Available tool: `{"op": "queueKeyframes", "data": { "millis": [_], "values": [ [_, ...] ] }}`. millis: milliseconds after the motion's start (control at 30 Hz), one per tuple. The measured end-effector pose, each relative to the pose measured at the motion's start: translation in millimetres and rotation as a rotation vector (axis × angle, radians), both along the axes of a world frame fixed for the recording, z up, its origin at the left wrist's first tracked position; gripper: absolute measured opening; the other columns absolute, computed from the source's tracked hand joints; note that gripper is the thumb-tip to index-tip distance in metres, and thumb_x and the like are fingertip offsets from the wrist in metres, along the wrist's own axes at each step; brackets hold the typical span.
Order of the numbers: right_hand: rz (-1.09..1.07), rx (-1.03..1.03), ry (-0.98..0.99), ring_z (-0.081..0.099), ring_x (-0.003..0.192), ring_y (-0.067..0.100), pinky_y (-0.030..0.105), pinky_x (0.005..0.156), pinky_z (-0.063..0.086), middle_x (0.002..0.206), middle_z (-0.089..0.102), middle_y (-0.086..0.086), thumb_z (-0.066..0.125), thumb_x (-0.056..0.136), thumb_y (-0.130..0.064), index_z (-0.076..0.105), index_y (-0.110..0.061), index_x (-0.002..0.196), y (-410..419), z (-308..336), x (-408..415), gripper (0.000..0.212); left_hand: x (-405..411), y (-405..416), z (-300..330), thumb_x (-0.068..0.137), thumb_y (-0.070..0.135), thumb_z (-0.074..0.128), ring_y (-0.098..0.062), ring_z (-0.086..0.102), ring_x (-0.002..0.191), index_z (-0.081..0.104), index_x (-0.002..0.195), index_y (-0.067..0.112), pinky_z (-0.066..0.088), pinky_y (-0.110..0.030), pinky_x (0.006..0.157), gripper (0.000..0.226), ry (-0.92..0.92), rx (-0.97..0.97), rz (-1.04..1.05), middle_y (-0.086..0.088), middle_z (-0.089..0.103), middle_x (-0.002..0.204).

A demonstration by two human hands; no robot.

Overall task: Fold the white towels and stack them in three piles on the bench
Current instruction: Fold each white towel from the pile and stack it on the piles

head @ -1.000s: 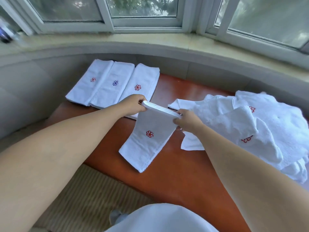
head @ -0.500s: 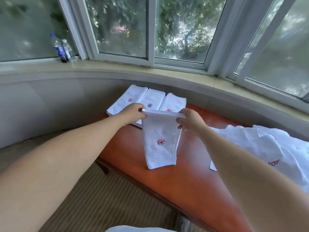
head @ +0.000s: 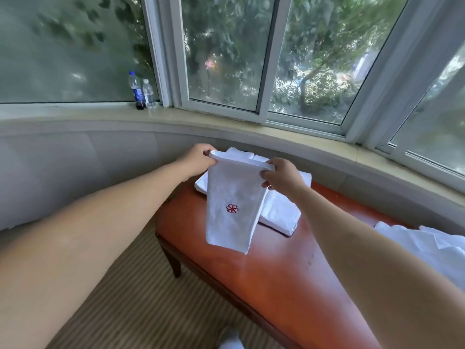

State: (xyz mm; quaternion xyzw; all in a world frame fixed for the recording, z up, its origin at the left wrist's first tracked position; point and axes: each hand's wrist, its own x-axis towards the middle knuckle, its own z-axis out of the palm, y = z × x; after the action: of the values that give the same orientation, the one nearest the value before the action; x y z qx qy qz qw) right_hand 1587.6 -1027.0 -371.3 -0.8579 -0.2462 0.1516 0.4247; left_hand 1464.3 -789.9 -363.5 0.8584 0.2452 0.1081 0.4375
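The left hand (head: 198,159) and right hand (head: 281,173) each pinch a top corner of the folded towel (head: 231,205). It hangs with its long axis vertical, just in front of and above the folded piles (head: 279,212) on the worktop (head: 276,268), left hand nearer the far edge.

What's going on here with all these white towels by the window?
A person is folding towels at a reddish-brown wooden bench. The left hand and right hand each pinch a top corner of a folded white towel with a red flower emblem, holding it hanging in the air above the bench. Behind it, folded white towels already lie side by side at the bench's far end. A heap of unfolded white towels waits at the right.
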Motion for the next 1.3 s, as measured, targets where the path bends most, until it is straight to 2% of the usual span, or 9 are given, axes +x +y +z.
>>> {"op": "queueKeyframes", "data": {
  "millis": [100,233,367,467,567,700,867,1100,1300],
  "values": [
    [0.023,0.017,-0.01,0.075,0.063,0.017,0.041,0.07,0.064,0.072,0.075,0.005,0.061,0.086,-0.013,0.068,-0.014,0.096,32.0,0.2,15.4,0.012,11.8,28.7,2.3,0.089,0.007,0.068,-0.006,0.053,0.073,0.072,0.099,0.018,0.04,-0.016,0.059,0.015,-0.024,0.012,0.036,0.008,0.062,0.082],
    [0.046,0.007,-0.024,0.073,0.059,0.016,0.033,0.059,0.061,0.064,0.073,0.003,0.064,0.086,-0.013,0.067,-0.015,0.096,71.5,-3.4,43.9,0.011,38.8,65.9,-2.3,0.091,0.008,0.067,-0.004,0.055,0.079,0.073,0.104,0.018,0.041,-0.021,0.065,0.018,-0.019,0.013,0.067,0.006,0.067,0.092],
    [0.059,-0.013,-0.034,0.07,0.052,0.01,0.021,0.045,0.049,0.061,0.072,-0.001,0.063,0.085,-0.015,0.068,-0.017,0.094,105.1,-12.0,72.6,0.01,68.5,99.3,-8.8,0.091,0.009,0.067,-0.006,0.056,0.076,0.072,0.102,0.022,0.043,-0.023,0.065,0.018,0.001,0.022,0.065,0.009,0.067,0.089],
    [0.081,-0.029,-0.023,0.073,0.06,0.016,0.034,0.058,0.062,0.065,0.074,0.002,0.063,0.085,-0.016,0.07,-0.014,0.097,128.9,-17.8,90.0,0.014,85.7,123.0,-14.7,0.091,0.01,0.066,-0.01,0.058,0.079,0.071,0.099,0.024,0.045,-0.027,0.067,0.017,0.012,0.02,0.076,0.009,0.067,0.09],
    [0.109,-0.024,-0.003,0.075,0.065,0.02,0.049,0.073,0.064,0.069,0.075,0.005,0.064,0.084,-0.015,0.07,-0.013,0.097,152.8,-22.1,105.7,0.015,98.1,144.5,-17.6,0.089,0.013,0.067,-0.013,0.06,0.083,0.07,0.095,0.028,0.048,-0.03,0.071,0.017,0.03,0.015,0.095,0.007,0.068,0.093],
    [0.119,-0.012,0.015,0.074,0.063,0.016,0.045,0.072,0.064,0.066,0.075,0.002,0.066,0.081,-0.018,0.071,-0.017,0.093,181.0,-25.0,120.9,0.013,114.0,172.4,-18.3,0.083,0.019,0.067,-0.013,0.063,0.088,0.07,0.088,0.032,0.047,-0.029,0.069,0.015,0.028,0.051,0.161,0.007,0.07,0.093],
    [0.082,0.056,0.068,0.074,0.062,0.018,0.038,0.065,0.061,0.069,0.074,0.002,0.07,0.082,-0.019,0.071,-0.019,0.09,215.1,-24.1,148.8,0.009,156.7,209.9,-18.8,0.079,0.021,0.065,-0.023,0.058,0.075,0.07,0.088,0.016,0.041,-0.032,0.066,0.012,-0.011,0.059,0.197,-0.006,0.066,0.081],
    [-0.115,0.054,0.146,0.072,0.058,0.015,0.032,0.058,0.058,0.069,0.071,0.001,0.069,0.082,-0.02,0.071,-0.017,0.093,250.8,-59.1,222.1,0.012,263.6,257.0,-51.7,0.08,0.02,0.066,-0.019,0.047,0.069,0.066,0.09,0.005,0.034,-0.032,0.065,0.018,0.068,0.034,0.072,-0.003,0.053,0.074],
    [-0.331,0.004,0.306,0.075,0.07,0.018,0.027,0.058,0.054,0.091,0.074,0.009,0.066,0.089,-0.017,0.062,-0.008,0.125,276.1,-128.1,296.6,0.037,367.4,286.8,-121.3,0.085,0.019,0.07,-0.016,0.06,0.08,0.073,0.095,0.021,0.042,-0.026,0.064,0.011,0.218,-0.001,-0.117,0.0,0.069,0.092]
  ]
}}
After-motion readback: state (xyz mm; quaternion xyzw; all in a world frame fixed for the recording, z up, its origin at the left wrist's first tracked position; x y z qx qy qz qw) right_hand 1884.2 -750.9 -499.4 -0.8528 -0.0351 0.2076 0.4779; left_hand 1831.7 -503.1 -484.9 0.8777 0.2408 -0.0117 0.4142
